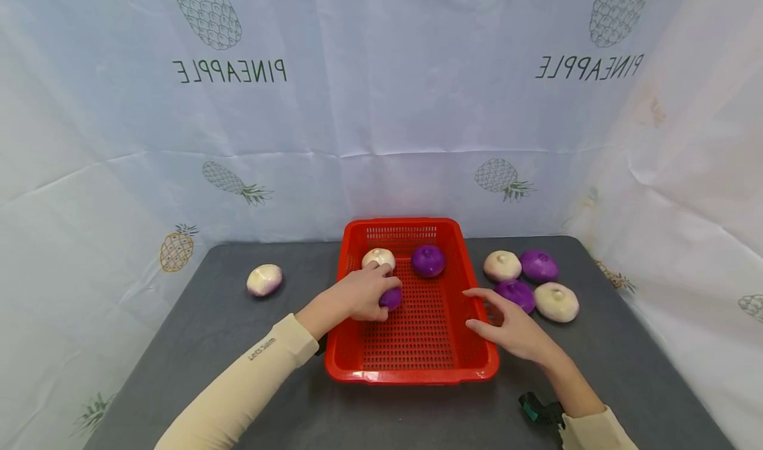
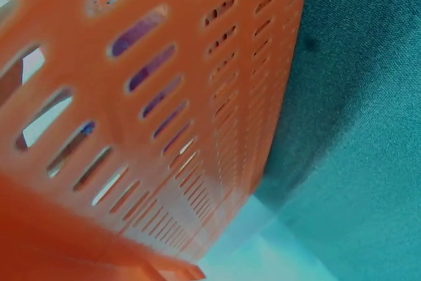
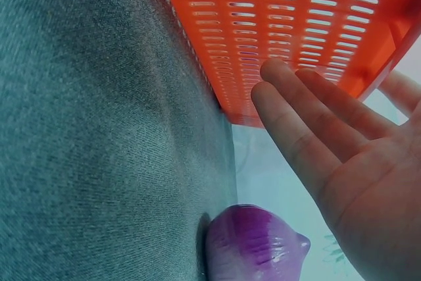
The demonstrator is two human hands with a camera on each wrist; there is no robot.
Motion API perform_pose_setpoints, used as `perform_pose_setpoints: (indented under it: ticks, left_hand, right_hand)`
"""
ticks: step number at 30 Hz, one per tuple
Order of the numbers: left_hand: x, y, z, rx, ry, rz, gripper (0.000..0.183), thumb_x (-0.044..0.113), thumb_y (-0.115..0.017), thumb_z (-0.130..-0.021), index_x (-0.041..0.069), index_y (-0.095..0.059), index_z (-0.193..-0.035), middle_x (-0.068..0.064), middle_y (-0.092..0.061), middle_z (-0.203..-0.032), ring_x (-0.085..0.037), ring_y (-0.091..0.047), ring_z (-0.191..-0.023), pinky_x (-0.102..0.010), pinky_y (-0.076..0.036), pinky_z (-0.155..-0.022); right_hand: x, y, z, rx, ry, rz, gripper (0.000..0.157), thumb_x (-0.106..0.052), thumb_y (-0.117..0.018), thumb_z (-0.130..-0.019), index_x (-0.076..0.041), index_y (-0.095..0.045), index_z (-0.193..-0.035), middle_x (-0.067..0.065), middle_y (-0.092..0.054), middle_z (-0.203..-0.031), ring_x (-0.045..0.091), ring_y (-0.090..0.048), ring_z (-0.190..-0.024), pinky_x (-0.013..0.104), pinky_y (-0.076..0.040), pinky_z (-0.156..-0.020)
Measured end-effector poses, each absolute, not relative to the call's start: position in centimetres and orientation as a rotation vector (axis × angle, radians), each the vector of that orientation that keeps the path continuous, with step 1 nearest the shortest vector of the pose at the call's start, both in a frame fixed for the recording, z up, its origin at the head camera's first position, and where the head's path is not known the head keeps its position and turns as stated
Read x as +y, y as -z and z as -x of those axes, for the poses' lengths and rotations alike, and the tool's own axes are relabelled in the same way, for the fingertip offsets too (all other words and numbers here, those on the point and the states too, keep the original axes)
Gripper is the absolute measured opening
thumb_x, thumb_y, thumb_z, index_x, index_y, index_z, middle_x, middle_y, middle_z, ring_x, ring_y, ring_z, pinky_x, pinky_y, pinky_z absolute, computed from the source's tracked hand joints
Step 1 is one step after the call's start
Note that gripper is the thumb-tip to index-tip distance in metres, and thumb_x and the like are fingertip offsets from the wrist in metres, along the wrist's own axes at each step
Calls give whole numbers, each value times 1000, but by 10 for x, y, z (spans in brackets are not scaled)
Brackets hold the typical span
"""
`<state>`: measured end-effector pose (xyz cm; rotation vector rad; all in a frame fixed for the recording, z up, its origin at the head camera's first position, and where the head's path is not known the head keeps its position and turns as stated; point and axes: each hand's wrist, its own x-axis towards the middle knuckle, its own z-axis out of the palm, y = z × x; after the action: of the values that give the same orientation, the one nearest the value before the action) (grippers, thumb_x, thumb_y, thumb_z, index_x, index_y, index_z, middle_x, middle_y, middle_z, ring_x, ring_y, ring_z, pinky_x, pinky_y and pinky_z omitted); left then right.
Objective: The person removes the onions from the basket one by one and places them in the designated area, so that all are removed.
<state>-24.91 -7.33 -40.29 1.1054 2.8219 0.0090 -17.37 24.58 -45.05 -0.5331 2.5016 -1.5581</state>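
Left to right: a lone pale onion [image 1: 265, 280], flushed purple along its lower edge, lies on the dark table [image 1: 197, 344], well apart from the basket. The left hand [image 1: 362, 296] reaches over the basket's left wall, its fingers curled narrow around a purple onion [image 1: 391, 299] inside the red basket [image 1: 411, 376]. A grip from above suits this round body, which offers no handle, and likely keeps the fingers clear of the wall; whether the onion touches the basket floor cannot be told. Behind it sit a white onion [image 1: 378, 258] and, apart to the right, a second purple onion [image 1: 428, 261]; the walls presumably keep both from rolling away. The right hand [image 1: 517, 331] straddles the right rim, fingers wide and holding nothing, perhaps to steady the basket; contact with the rim is unclear. Farther right, two pale and two purple onions [image 1: 539, 266] cluster closely on the table, probably so grouped to stay within easy reach.

The gripped onion shows a deep, even violet where the fingers leave it bare; its far side is hidden. The uncovered purple one in the basket is squat and glossy, with a small raised tip.
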Motion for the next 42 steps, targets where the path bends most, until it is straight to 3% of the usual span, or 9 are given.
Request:
perform_pose_setpoints:
  ticks: [14, 21, 42]
  left_hand:
    - [-88, 389, 240, 2856, -110, -1202, 50, 27, -73, -85, 20, -64, -134, -6, -53, -130, -23, -50, -114, -39, -57, -83]
    - [-93, 380, 235, 2890, -106, -1239, 51, 27, -73, -84, 23, -63, -134, -6, -53, -131, -26, -48, -119, -39, -57, -85]
    - [-121, 350, 227, 2972, -167, -1346, 49, 20, -74, -79, 18, -67, -128, -9, -57, -126, -28, -50, -115, -39, -57, -81]
  right_hand:
    - [247, 451, 174, 2508, 1548, 531, 56, -25, -71, -96, -8, -49, -145, 20, -59, -130, 36, -65, -107, 34, -62, -75]
    - [247, 451, 174, 2515, 1542, 528, 56, -26, -71, -96, -8, -49, -145, 20, -58, -131, 37, -64, -109, 34, -62, -75]
    - [246, 450, 174, 2512, 1535, 514, 56, -26, -71, -96, -8, -49, -145, 20, -58, -130, 36, -65, -107, 34, -62, -75]
